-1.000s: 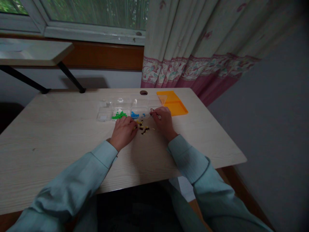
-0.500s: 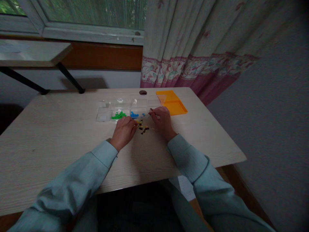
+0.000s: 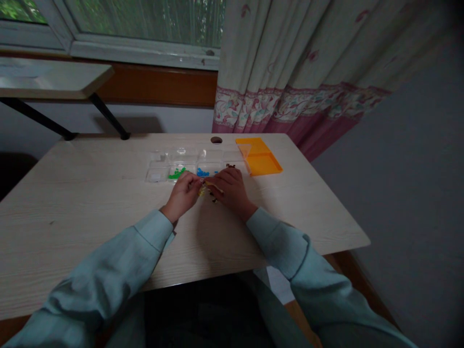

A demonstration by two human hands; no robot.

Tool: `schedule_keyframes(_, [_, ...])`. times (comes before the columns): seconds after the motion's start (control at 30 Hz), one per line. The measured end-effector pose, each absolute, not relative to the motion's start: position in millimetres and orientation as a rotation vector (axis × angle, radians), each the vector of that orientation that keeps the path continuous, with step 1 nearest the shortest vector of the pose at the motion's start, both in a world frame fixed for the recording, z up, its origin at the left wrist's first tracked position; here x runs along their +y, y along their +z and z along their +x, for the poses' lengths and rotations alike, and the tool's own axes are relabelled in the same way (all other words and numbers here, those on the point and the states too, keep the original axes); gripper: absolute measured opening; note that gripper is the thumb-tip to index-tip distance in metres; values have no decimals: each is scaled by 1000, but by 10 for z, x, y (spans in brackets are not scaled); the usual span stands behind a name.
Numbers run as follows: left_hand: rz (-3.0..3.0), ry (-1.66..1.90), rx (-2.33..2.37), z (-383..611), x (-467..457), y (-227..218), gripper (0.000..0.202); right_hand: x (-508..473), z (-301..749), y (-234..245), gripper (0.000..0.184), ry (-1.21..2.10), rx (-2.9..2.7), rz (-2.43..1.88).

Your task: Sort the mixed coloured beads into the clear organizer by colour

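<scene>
My left hand (image 3: 182,194) is closed in a pinch at the front of a clear compartment box (image 3: 158,178); what its fingertips hold is too small to make out. Close beside it, my right hand (image 3: 232,189) has its fingers drawn together over a small pile of yellow pieces (image 3: 202,192) and dark brown pieces (image 3: 213,199). The fingertips of both hands almost meet there, and the right hand covers part of the pile. Inside the box, green pieces (image 3: 177,174), blue pieces (image 3: 203,172) and dark brown pieces (image 3: 230,166) lie in separate compartments.
An orange case (image 3: 263,162) lies at the box's right end, near the back of the table (image 3: 108,217). Behind it hangs a patterned curtain (image 3: 261,104). A raised shelf (image 3: 54,79) on black legs stands at the back left. A round hole (image 3: 216,140) pierces the tabletop.
My right hand has moved left and toward me, from the brown pieces' compartment to the loose pile. My left hand has stayed near the pile, with its fingers turned slightly.
</scene>
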State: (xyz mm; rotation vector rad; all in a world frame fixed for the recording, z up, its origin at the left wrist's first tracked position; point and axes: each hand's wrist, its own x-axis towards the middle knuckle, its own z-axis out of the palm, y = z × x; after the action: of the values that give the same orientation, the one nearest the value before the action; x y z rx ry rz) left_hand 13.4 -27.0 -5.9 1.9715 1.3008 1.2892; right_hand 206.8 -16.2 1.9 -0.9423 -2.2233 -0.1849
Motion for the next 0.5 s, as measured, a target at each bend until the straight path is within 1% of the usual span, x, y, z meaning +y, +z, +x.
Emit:
schedule_keyframes(0.2, [1795,1242,1233,175,-276,-99,24,-205,2043,67,20,-250,-2158,-942])
schedule_keyframes(0.5, [1855,1268,1281,173,-315,-23,26,-201,2053,27,17,-260,-2156,-895])
